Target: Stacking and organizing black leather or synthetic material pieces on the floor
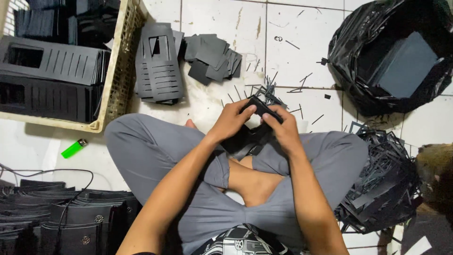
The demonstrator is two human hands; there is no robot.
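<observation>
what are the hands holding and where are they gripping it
Both the left hand and right hand grip one black cut sheet piece, fingers pinching its upper edge from either side.

Person seated cross-legged on tiled floor. Slotted sheet piece held between left hand and right hand, above knees. Crate far left, slotted sheets inside. Sheet stack just right of crate; loose squares beside it. Bag far right. Offcut heap right of knee. Lighter left of knee. Snap-fastened pieces near left.
</observation>
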